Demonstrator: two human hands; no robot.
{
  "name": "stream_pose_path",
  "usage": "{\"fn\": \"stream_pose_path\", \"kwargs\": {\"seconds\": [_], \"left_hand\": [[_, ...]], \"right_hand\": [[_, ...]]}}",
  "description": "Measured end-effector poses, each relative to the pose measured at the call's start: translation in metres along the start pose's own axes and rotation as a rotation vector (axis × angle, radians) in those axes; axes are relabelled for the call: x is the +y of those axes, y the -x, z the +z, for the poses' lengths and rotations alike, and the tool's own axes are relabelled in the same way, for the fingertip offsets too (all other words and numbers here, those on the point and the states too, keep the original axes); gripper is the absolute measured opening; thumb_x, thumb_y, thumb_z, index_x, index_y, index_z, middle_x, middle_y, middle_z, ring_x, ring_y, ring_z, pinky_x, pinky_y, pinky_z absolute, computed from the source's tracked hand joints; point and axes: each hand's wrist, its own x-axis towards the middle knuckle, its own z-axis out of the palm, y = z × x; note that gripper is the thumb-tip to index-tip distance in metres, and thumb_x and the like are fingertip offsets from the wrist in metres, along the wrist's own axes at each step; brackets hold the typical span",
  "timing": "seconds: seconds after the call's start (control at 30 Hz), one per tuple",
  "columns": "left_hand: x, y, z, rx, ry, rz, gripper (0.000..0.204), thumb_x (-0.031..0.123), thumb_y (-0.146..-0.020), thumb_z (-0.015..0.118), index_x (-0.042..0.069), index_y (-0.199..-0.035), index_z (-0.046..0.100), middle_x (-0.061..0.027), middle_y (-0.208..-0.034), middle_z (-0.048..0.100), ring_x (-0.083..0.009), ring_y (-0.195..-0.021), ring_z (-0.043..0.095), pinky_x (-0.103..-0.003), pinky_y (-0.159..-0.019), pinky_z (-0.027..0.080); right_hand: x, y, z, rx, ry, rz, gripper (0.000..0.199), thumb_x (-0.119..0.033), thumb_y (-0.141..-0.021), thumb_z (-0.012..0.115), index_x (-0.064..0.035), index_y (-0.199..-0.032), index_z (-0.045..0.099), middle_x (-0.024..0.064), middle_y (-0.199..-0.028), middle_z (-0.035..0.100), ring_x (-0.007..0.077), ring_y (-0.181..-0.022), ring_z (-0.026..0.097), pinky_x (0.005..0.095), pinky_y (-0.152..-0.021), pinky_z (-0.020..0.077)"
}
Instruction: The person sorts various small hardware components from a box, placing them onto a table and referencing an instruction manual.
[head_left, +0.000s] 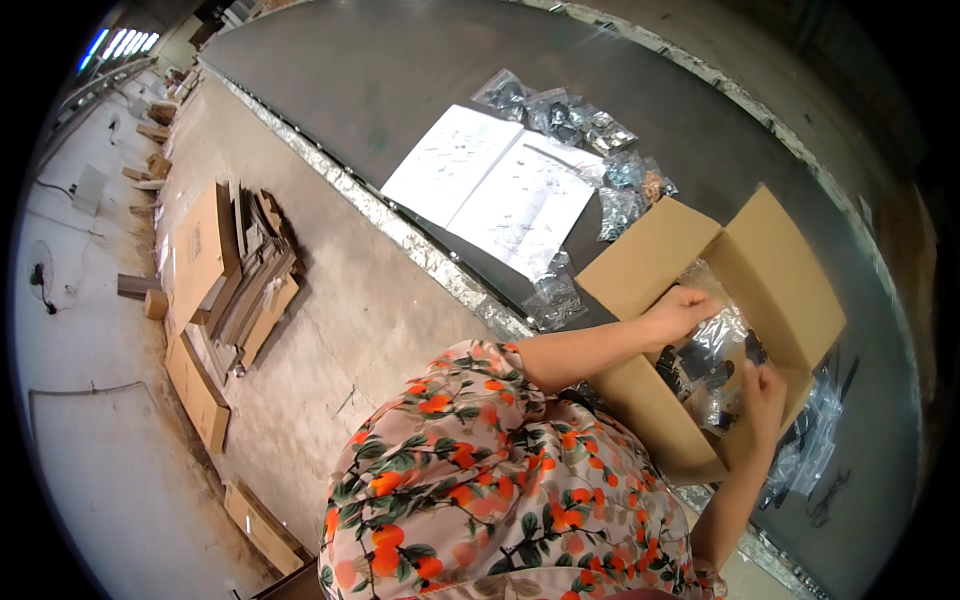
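A cardboard box [655, 420] stands on the dark work surface with its flaps up. Over its opening is a clear plastic bag [722, 335] with small dark parts showing around and through it. My left hand [682, 312] pinches the bag's upper left side, fingers closed. On the right, my right hand [765, 395] closes its fingers at the bag's lower right edge, beside a black piece [755, 348]. Other dark parts lie inside the box, partly hidden under the bag.
An open printed booklet [490, 185] lies left of the box. Several bags of small hardware [560, 118] sit beyond it, and another bag [555, 297] rests by the near edge. Clear bags [812, 430] lie right of the box. Flattened cartons [235, 270] are stacked on the floor.
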Motion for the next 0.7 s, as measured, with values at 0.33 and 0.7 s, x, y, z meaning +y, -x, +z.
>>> {"fn": "stream_pose_path", "kwargs": {"seconds": [0.33, 0.7], "left_hand": [[0.065, 0.036, -0.018, 0.141, 0.207, 0.041, 0.024, 0.026, -0.085, 0.050, 0.007, -0.071, 0.053, 0.0022, -0.064, 0.051, -0.0037, -0.056, 0.041, -0.018, -0.050, 0.031], [0.069, 0.081, -0.180, 0.590, 0.808, -0.064, 0.022, 0.025, -0.086, 0.046, 0.006, -0.096, 0.042, -0.0083, -0.077, 0.051, -0.0183, -0.070, 0.053, -0.035, -0.061, 0.047]], "right_hand": [[-0.036, 0.034, 0.064, 0.059, -0.096, 0.238, 0.037, -0.025, -0.084, 0.052, -0.0056, -0.055, 0.042, -0.0036, -0.050, 0.040, 0.0030, -0.045, 0.033, 0.0187, -0.041, 0.0251], [-0.011, 0.028, 0.083, 0.161, 0.360, 0.132, 0.032, -0.024, -0.081, 0.054, 0.0018, -0.063, 0.052, 0.0035, -0.047, 0.043, 0.0082, -0.046, 0.036, 0.0259, -0.043, 0.0304]]}}
